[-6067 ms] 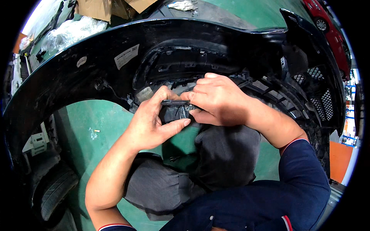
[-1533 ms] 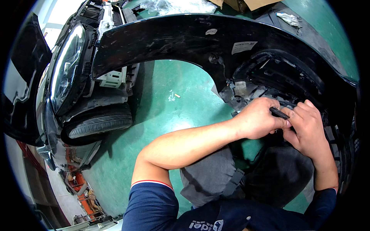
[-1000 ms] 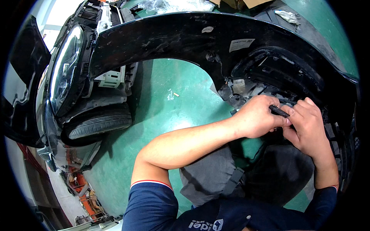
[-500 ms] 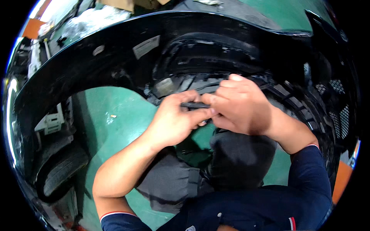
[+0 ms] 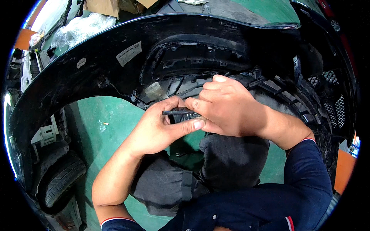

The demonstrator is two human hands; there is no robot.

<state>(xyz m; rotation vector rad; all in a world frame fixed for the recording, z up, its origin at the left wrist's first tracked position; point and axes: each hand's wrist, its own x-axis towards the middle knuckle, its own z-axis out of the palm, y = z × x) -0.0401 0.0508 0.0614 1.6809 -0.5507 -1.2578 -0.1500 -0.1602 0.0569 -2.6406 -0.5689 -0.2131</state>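
A small black plastic part (image 5: pixel 179 112) sits between my two hands, above my knees. My left hand (image 5: pixel 160 125) grips it from the left, with the thumb stretched along its near side. My right hand (image 5: pixel 227 106) is closed against its right end, knuckles up, so that end is hidden by the fingers. Just beyond my hands lies the inner side of a large black car bumper cover (image 5: pixel 104 73), curving around me. It carries a white label (image 5: pixel 129 54) and ribbed dark plastic along its inner edge.
At lower left are a tire (image 5: pixel 63 184) and a pale bracket (image 5: pixel 47 133). Clear plastic wrap (image 5: pixel 81 30) and a cardboard box (image 5: pixel 102 7) lie beyond the bumper's far edge. Honeycomb mesh (image 5: pixel 337 107) shows at the right. The floor (image 5: pixel 104 119) is green.
My hands and the black part have shifted slightly left in the picture, and more of the part now shows between them. The bumper also appears a little farther left.
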